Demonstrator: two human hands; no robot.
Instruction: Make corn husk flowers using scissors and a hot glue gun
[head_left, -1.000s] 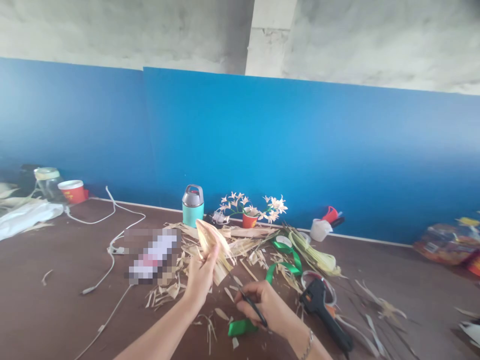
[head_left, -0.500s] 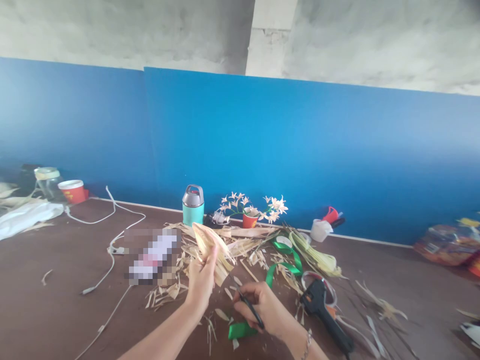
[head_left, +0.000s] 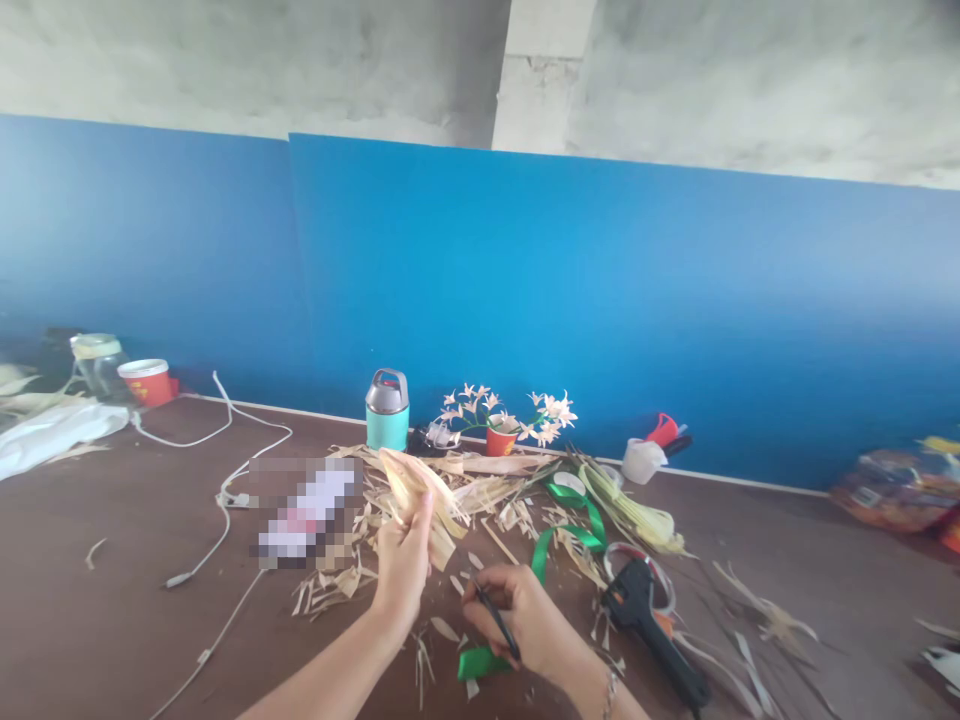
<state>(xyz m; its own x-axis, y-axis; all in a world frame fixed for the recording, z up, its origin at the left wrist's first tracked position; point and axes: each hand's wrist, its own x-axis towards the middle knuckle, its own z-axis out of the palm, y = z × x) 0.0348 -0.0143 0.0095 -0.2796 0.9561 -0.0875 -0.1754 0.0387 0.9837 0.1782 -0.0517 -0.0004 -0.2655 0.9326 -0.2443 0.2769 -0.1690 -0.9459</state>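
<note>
My left hand (head_left: 403,560) is closed around a pale dried corn husk (head_left: 409,480), which stands up above the fingers and spreads out to the right. Lower and to the right, my right hand (head_left: 517,610) grips a thin dark pen-like tool (head_left: 497,622); its exact kind is not clear. The tool is apart from the husk. Beneath my right hand runs a piece of green ribbon (head_left: 480,662). Around both hands, cut husk scraps (head_left: 444,629) lie on the brown table (head_left: 187,640).
A glue gun (head_left: 649,630) lies right of my right hand, near a ribbon roll (head_left: 570,488) and a bundle of pale green husks (head_left: 630,510). Behind stand a turquoise flask (head_left: 387,425) and a red cup (head_left: 501,437) with husk flowers. White cables (head_left: 225,500) cross the left side.
My right hand has drawn slightly left, and the dark tool's tip has dropped away from the husk. My left hand keeps its hold, with the husk almost unmoved.
</note>
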